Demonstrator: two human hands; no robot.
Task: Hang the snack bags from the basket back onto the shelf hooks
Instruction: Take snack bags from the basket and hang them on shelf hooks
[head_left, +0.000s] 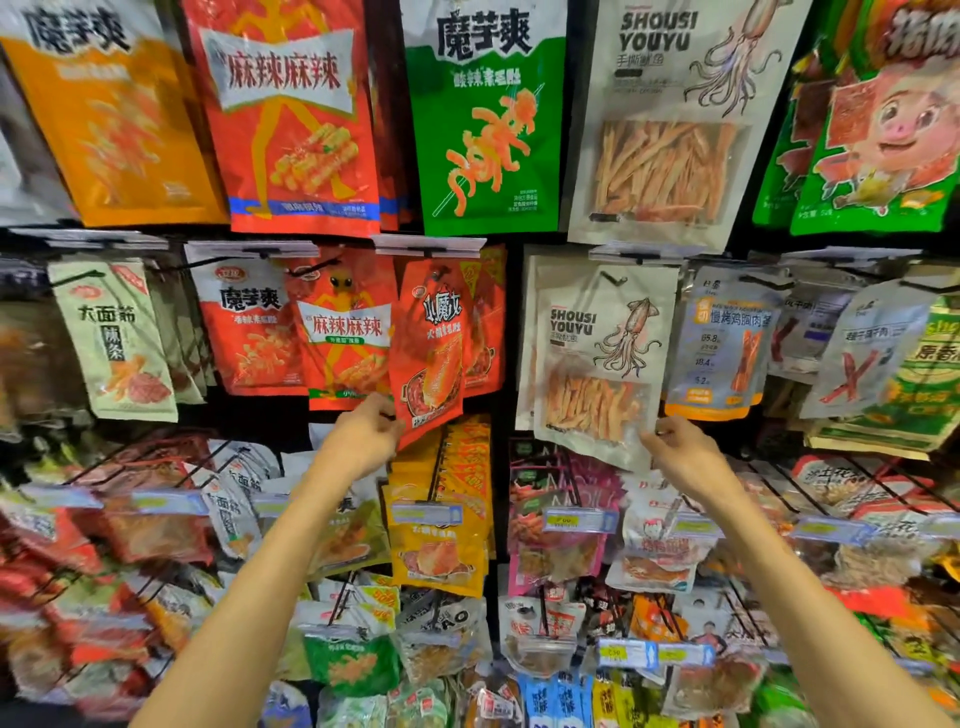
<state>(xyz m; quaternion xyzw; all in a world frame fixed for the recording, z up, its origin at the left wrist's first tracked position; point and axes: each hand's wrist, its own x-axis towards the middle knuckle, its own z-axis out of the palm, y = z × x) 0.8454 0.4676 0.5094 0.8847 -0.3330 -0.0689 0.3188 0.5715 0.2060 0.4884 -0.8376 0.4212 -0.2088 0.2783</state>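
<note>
You stand close to a tall rack (511, 332) crowded with hanging snack packs, row above row. The basket is out of view.

The two bags in hand are in the middle row. Right of the dark upright, the white squid bag (602, 358) hangs nearly flat in front of others of its kind. Left of it, the smaller red bag (430, 353) tilts with its bottom swung toward you, over a stack of matching red packs.

Your right hand (675, 452) has its fingers curled round the squid bag's lower right corner, probably to steady it so it settles straight. Your left hand (366, 436) pinches the red bag's lower left corner between thumb and fingers. Holding it low likely lets you steer the top hole.

A black hook (613, 278) crosses the squid bag's top, so it looks hung. At the red bag's top, the hole (441, 271) sits just under the price strip (428, 244). You cannot tell whether the peg is through it.
</note>
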